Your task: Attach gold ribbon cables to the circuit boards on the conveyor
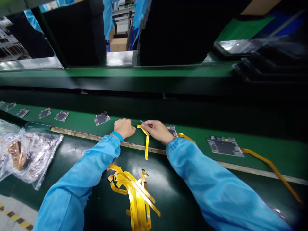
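My left hand (124, 127), with a blue band at its wrist, is closed over the green belt. Its fingers curl away from view, so what they hold, if anything, is hidden. My right hand (157, 130) is closed in a pinch just to the right. At its fingertips hangs a bent yellow flat flex cable (147, 146), its lower end reaching over the belt's near edge. A slim grey tool (144, 123) pokes out from the same fingers. Partly behind my right hand lies a circuit board (172, 130) with another yellow flex cable (186, 138) beside it.
More circuit boards (102, 118) lie spaced along the green belt (80, 120). One board at the right (225, 146) has a yellow cable trailing off it. Loose flex cables (134, 195) are heaped on the near table. A clear plastic bag (45, 147) sits at the left.
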The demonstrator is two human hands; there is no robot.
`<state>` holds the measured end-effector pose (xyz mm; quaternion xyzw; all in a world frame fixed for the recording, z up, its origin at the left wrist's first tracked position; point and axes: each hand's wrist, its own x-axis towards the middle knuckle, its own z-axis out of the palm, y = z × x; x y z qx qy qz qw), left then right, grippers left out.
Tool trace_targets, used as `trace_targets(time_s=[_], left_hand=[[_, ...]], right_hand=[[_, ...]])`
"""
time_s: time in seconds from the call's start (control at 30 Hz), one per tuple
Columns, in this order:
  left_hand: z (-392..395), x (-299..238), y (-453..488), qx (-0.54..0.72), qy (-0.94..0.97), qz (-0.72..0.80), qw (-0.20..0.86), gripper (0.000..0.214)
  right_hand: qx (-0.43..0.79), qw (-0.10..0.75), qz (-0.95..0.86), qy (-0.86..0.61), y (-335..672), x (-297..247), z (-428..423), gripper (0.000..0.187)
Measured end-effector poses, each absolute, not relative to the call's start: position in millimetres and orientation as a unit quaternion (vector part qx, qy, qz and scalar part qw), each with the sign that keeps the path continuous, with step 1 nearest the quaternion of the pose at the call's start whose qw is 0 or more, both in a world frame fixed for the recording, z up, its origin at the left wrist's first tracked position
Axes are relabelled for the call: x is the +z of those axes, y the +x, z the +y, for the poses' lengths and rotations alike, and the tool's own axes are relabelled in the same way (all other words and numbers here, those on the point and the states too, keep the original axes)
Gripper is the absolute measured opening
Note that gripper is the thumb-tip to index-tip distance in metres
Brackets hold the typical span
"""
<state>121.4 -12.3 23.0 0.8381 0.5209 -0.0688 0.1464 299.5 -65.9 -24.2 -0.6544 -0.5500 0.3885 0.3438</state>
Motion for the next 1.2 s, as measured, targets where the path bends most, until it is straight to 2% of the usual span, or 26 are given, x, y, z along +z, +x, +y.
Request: trace_targets(time_s=[0.13, 0.27, 0.4, 0.57, 0.77, 1.2], left_hand=[[-12.9, 24.3, 123.0, -0.072, 0.838, 0.521, 0.145, 0.034], [-10.5, 23.7, 114.0, -0.055, 0.844, 0.510, 0.157, 0.022], [-12.5, 19.7, 95.1, -0.010, 0.879, 0.448, 0.162, 0.012], [-26.9, 18.2, 77.2, 0.007, 0.932, 0.347, 0.107, 0.014], [-40.9, 16.9, 74.7, -0.018, 0.947, 0.315, 0.061, 0.031], [-43.5, 9.5, 78.5, -0.029, 0.954, 0.294, 0.054, 0.039]], right_hand=[[0.365, 0.337, -0.569, -0.655, 300.3, -35.2, -61.2, 0.045], [0.334, 0.334, -0.577, -0.666, 295.8, -42.8, -56.1, 0.028], [0.314, 0.324, -0.576, -0.682, 291.5, -44.9, -53.9, 0.019], [0.283, 0.288, -0.581, -0.707, 294.4, -40.0, -58.5, 0.018], [0.276, 0.266, -0.572, -0.725, 299.4, -31.8, -63.0, 0.019], [0.311, 0.296, -0.565, -0.705, 313.1, -44.2, -63.5, 0.019]])
